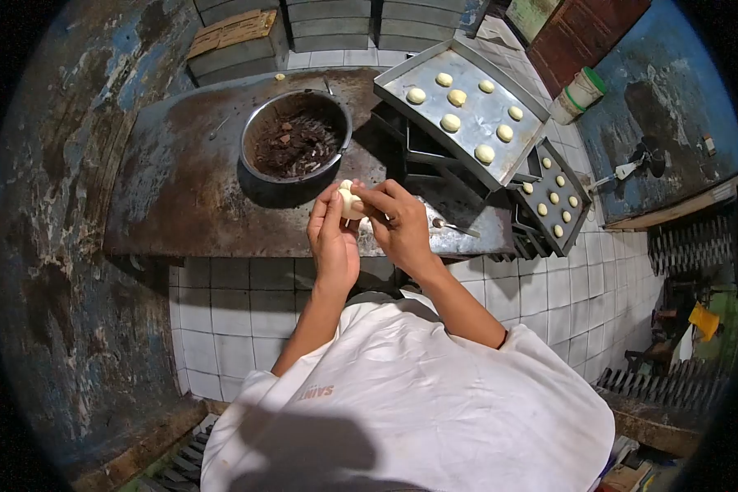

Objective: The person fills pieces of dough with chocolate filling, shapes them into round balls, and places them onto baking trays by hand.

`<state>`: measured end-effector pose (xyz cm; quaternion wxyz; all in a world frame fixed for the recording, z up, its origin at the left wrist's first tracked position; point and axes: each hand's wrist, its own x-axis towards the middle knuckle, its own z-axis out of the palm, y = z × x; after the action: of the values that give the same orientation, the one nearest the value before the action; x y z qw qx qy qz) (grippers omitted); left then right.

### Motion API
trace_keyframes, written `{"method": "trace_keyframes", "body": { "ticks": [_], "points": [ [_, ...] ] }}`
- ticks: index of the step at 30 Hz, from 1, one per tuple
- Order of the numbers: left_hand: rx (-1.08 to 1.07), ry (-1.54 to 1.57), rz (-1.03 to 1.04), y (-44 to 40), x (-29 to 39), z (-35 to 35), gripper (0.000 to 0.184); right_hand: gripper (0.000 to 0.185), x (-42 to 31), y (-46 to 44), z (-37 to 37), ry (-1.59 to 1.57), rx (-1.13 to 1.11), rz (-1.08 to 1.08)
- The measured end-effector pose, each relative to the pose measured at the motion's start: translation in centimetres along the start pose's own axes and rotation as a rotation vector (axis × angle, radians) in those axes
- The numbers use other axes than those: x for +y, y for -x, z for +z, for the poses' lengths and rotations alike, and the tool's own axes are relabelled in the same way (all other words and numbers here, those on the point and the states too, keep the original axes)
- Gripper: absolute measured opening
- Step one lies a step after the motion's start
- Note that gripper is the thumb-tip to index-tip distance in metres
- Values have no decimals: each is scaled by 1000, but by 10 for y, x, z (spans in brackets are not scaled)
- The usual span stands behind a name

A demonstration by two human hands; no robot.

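Between my two hands, above the table's front edge, is a pale ball of dough [350, 202]. My left hand [331, 239] is closed around its left side, thumb up against it. The fingers of my right hand [398, 223] pinch the dough from the right. Just beyond my hands stands a metal bowl [250, 162] with a dark brown, crumbly filling [298, 141] in it. To the right of my right hand, a utensil with a metal blade [465, 230] lies on the table, its other end partly hidden.
A large metal tray [467, 90] with several dough balls rests on stacked trays at the right. A lower dark tray [562, 215] holds more. The worn table [189, 193] carries a spoon [220, 128]. Metal boxes [330, 25] stand behind; a white bucket [580, 94] is far right.
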<state>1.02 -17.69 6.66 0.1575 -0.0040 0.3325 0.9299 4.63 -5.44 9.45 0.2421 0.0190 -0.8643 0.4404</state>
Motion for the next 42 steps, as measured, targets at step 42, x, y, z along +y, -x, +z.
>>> {"method": "trace_keyframes", "body": {
  "ticks": [42],
  "points": [
    [523, -746, 182, -32, -143, 20, 30, 69, 436, -173, -239, 441, -203, 25]
  ]
}}
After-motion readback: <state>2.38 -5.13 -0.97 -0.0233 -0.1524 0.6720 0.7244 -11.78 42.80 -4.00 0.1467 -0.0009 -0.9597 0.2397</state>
